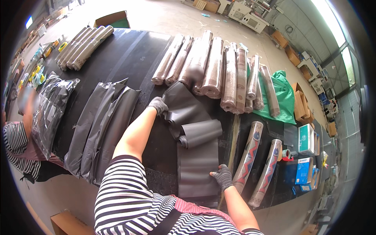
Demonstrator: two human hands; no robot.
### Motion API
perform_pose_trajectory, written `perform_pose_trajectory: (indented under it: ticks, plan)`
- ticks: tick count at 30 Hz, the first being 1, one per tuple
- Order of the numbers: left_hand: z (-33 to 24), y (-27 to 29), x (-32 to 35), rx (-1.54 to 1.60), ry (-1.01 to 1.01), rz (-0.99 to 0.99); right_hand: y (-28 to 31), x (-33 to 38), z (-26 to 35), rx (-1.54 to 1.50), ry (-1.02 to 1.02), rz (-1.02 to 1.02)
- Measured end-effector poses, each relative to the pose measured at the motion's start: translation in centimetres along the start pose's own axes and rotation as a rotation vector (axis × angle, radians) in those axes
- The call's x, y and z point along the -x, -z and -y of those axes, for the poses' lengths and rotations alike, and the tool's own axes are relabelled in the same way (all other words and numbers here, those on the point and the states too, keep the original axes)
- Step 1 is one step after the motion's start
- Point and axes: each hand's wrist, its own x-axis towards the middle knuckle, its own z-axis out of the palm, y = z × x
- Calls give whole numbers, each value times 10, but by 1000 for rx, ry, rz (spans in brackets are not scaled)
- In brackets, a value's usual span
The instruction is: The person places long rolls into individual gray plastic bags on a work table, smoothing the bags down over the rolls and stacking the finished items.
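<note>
A long strip of dark grey plastic sheeting (198, 166) lies in front of me on the black table, with a loosely rolled part across its middle and a folded part beyond. My left hand (158, 105), in a grey glove with bare fingertips, is closed on the left edge of the far part. Near the strip's close end, my right hand (222, 177), gloved the same way, has its fingers curled at the right edge, the thumb over the plastic. The undersides of both grips are hidden. Right of that hand lie two patterned rolls (249, 154) wrapped in clear film.
Several wrapped brown rolls (213, 68) lie along the far side, some over a green bag (280, 94). Dark grey plastic bags (103, 129) lie left, near another person's arm (27, 117). Tape (287, 154) and small boxes (304, 170) stand right.
</note>
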Motion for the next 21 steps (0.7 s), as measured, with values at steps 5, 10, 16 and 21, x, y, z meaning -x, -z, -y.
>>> perform_pose_trajectory:
  ticks: [5, 10, 16, 21]
  plan:
    - [-65, 54, 95, -194, -541, -484, -3, 2, -10, -10, -26, -5]
    - [-123, 170, 77, -209, -913, -835, -12, -5, 41, -141, 137, 15]
    - [-179, 237, -20, -404, -675, -969, -38, -54, 133, -44, 349, -2]
    - [-171, 199, -61, -409, -253, -827, -48, -69, 161, -42, 212, 4]
